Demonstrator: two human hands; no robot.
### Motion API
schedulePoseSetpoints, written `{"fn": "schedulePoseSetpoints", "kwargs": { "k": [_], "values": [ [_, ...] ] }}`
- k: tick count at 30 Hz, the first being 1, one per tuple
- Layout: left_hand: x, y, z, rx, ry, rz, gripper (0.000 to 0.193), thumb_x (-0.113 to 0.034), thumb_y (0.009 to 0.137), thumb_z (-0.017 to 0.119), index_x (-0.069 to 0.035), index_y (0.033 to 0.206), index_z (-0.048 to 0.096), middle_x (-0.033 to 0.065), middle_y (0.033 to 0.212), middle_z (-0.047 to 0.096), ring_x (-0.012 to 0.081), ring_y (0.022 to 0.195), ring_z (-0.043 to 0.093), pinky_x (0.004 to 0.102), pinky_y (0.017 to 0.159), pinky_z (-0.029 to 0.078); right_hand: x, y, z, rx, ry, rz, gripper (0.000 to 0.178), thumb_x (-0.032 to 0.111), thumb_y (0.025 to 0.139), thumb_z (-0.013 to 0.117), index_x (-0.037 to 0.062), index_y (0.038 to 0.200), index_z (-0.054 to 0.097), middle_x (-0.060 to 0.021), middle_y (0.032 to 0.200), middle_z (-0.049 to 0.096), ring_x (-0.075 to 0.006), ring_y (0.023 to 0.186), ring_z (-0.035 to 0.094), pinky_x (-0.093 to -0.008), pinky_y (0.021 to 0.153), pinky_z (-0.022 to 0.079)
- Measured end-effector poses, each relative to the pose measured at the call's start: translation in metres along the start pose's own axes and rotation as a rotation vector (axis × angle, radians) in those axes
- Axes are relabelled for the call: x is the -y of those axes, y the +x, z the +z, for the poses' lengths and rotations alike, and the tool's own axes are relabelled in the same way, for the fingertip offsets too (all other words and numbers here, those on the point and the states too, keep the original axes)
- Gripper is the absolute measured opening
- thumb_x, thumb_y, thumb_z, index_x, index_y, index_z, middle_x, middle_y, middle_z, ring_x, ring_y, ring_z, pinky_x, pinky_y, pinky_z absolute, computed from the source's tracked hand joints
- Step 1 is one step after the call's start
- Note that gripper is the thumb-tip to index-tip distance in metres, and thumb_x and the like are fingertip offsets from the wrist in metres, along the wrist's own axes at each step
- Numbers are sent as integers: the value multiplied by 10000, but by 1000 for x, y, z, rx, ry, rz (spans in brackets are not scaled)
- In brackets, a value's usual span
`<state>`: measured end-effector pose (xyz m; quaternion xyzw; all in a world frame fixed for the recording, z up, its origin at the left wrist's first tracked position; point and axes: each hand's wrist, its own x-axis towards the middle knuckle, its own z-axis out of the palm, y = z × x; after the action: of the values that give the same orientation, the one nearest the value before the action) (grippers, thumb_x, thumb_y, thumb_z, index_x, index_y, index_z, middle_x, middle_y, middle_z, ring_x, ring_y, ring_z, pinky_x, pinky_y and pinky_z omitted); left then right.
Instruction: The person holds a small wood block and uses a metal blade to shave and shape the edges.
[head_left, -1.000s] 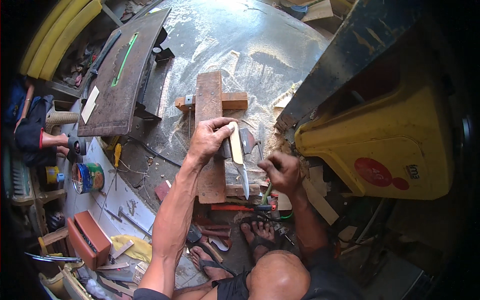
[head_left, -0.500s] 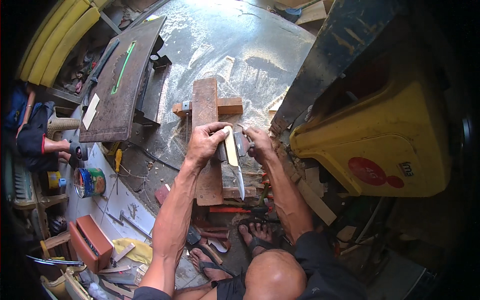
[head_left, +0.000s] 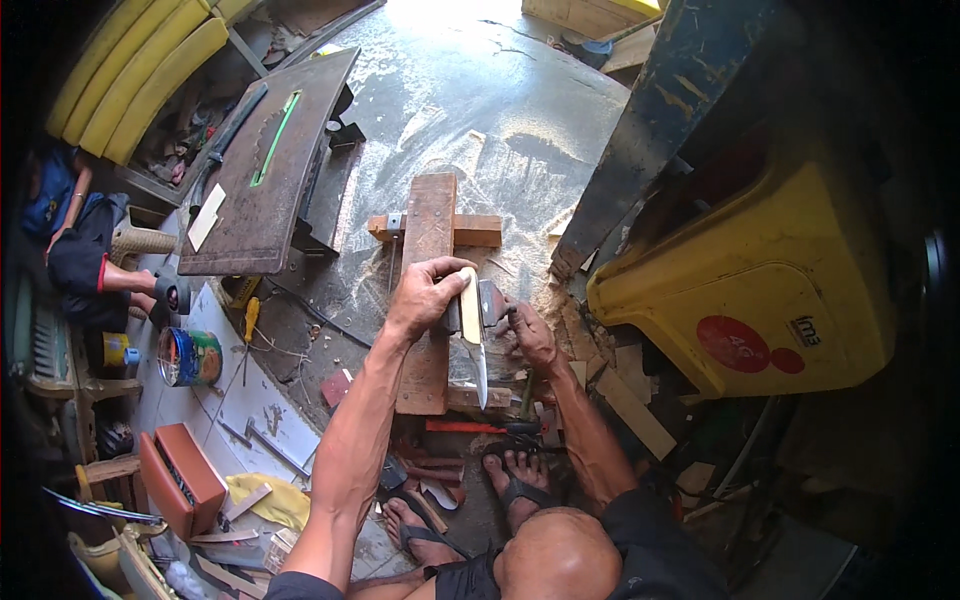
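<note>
A knife with a pale wooden handle (head_left: 471, 308) has its bare steel blade (head_left: 482, 378) pointing back toward me. My left hand (head_left: 425, 298) pinches the handle's far end, thumb on top. The handle lies between a wooden bench board (head_left: 428, 345) and a dark metal vise jaw (head_left: 490, 301); whether it is clamped tight I cannot tell. To the right of the jaw, my right hand (head_left: 535, 335) is closed, fingers curled close to the metal. What it grips is hidden.
A table saw (head_left: 255, 190) stands at the far left, a yellow plastic chair (head_left: 745, 290) at the right. Tools and wood scraps lie near my sandalled feet. A paint tin (head_left: 190, 357) and a screwdriver (head_left: 250, 320) are on the left. Another person (head_left: 100, 260) sits beyond.
My right hand has moved down toward me, from the far side of the vise jaw to its near right side. My left hand stays on the knife handle. The whole view has shifted slightly.
</note>
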<state>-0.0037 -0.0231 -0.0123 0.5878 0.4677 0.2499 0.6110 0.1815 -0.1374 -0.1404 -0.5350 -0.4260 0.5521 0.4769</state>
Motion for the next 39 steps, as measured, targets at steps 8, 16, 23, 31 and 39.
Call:
{"fn": "schedulePoseSetpoints", "kwargs": {
  "k": [8,16,23,31,39],
  "values": [
    [-14,-4,30,-201,613,52,408,-442,1013,529,-88,1014,731,181,857,722,344,829,721,432,714,535,-15,0,2,-60,-2,-85,494,485,1062,452,48,1203,632,-36,1003,678,-152,900,625,-299,734,528],
    [-15,-11,25,-295,623,16,446,-473,1010,498,-95,933,722,199,800,698,418,804,694,483,694,521,73,-46,34,-186,-289,426,627,523,1049,397,4,856,692,-119,614,606,-259,661,622,-449,718,491],
    [-15,-5,40,-302,651,22,431,-461,1014,496,-111,924,732,172,800,707,393,798,704,474,691,523,67,-70,30,-280,-163,247,269,236,1039,500,13,1003,645,27,673,545,-74,547,465,-266,503,385],
    [-12,-2,32,-281,681,46,438,-449,1025,484,-98,913,721,164,765,697,343,748,703,444,669,518,88,-80,2,69,36,32,384,194,1008,596,-21,1323,553,-66,843,710,-127,627,596,-274,559,467],
    [-8,-2,34,-232,637,59,437,-469,1029,469,-94,905,654,199,750,664,452,756,663,508,635,486,52,-35,-19,-96,-726,-892,653,550,980,525,-27,1285,548,-222,1305,574,-393,1239,572,-497,1066,473]
  ]
}}
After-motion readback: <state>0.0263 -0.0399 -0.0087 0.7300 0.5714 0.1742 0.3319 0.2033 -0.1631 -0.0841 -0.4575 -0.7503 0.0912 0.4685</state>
